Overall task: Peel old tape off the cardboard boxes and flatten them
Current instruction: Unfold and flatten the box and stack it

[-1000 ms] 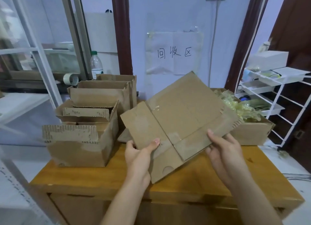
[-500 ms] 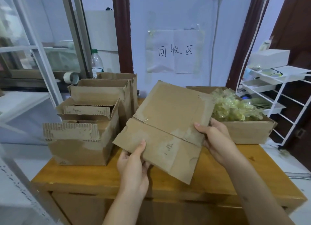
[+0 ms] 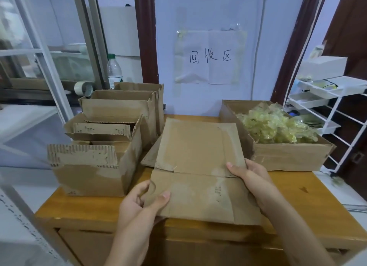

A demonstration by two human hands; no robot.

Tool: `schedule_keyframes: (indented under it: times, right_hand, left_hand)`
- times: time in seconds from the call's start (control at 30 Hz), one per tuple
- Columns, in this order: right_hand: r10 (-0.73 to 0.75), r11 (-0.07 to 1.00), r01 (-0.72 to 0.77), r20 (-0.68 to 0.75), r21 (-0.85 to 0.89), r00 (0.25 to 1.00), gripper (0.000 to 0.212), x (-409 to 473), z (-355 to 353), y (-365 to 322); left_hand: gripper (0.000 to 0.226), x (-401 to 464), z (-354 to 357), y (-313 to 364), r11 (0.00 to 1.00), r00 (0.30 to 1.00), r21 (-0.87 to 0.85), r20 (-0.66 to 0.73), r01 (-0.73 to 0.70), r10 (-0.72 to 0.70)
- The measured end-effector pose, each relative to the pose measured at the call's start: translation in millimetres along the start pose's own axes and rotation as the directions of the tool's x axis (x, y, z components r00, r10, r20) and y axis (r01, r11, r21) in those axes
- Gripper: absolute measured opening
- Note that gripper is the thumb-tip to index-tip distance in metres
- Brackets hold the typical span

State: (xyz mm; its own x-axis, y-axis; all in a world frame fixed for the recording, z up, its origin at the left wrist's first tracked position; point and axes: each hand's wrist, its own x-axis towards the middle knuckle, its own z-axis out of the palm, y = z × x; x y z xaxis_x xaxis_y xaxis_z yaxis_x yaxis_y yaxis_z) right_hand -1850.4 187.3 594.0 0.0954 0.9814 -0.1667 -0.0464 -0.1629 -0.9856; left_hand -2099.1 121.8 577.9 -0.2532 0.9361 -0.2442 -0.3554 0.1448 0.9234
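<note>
Boxes awaiting work: several open cardboard boxes (image 3: 93,166) stood on the left of the desk (image 3: 309,194), upright and unflattened, patches of old tape on their walls.
Left hand (image 3: 139,204): gripped the near-left corner of the flattened box (image 3: 198,166), thumb on top, fingers curled beneath.
Flattened box: lay at mid-desk, its far part over another flat sheet, its near edge overhanging the desk front.
Right hand (image 3: 252,178): clasped the right edge at the crease, thumb on top.
Tape bin (image 3: 288,156): open box on the right, holding crumpled peeled tape (image 3: 278,126).
Handling advice: square the piece over the sheet below, press the creases flat, then let go.
</note>
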Motion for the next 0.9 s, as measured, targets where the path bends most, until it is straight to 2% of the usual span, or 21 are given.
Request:
schedule_keyframes:
  times: [0.07, 0.13, 0.2, 0.27, 0.33, 0.47, 0.6, 0.73, 0.9]
  right_hand:
    - [-0.012, 1.0, 0.01, -0.05, -0.027, 0.999, 0.023, 1.7, 5.6, 4.2]
    - [-0.058, 0.998, 0.057, -0.107, -0.015, 0.993, 0.022, 4.7, 10.9, 3.6]
    - [-0.104, 0.995, 0.102, -0.155, -0.024, 0.982, 0.021, 9.3, 13.3, -2.2]
    - [-0.156, 0.987, 0.147, -0.201, -0.059, 0.967, 0.023, 18.4, 14.0, -8.9]
    - [-0.2, 0.978, 0.183, -0.22, -0.096, 0.955, 0.024, 31.4, 15.6, -15.5]
    - [-0.131, 0.986, 0.12, -0.098, -0.113, 0.987, 0.041, 53.8, 21.8, -19.7]
    - [-0.092, 0.985, 0.087, -0.032, -0.149, 0.995, 0.053, 66.2, 22.3, -3.5]
    - [-0.186, 0.939, 0.157, -0.067, -0.306, 0.98, 0.062, 69.9, 20.1, 15.6]
    - [-0.38, 0.849, 0.265, -0.179, -0.457, 0.907, 0.056, 63.8, 24.0, 24.2]
  left_hand:
    - [0.056, 1.8, 0.9, 3.7, 0.96, 0.993, 0.256, 0.002, -0.114, 0.117]
    - [0.057, 6.0, 5.7, 9.7, 0.791, 0.954, 0.549, 0.04, -0.269, 0.296]
    - [0.056, 7.6, 15.4, 20.5, 0.596, 0.901, 0.715, 0.114, -0.366, 0.418]
    - [0.061, 12.7, 27.2, 29.5, 0.515, 0.863, 0.755, 0.133, -0.407, 0.487]
    - [0.072, 26.1, 37.7, 34.7, 0.491, 0.858, 0.783, 0.102, -0.381, 0.503]
    - [0.072, 63.7, 43.1, 34.2, 0.39, 0.856, 0.855, 0.113, -0.343, 0.504]
    - [0.07, 91.4, 43.4, 26.3, 0.386, 0.898, 0.878, 0.102, -0.284, 0.428]
    - [0.07, 102.9, 42.2, 3.9, 0.382, 0.908, 0.89, 0.077, -0.249, 0.413]
    - [0.068, 108.7, 39.6, -3.3, 0.327, 0.907, 0.924, 0.047, -0.199, 0.418]
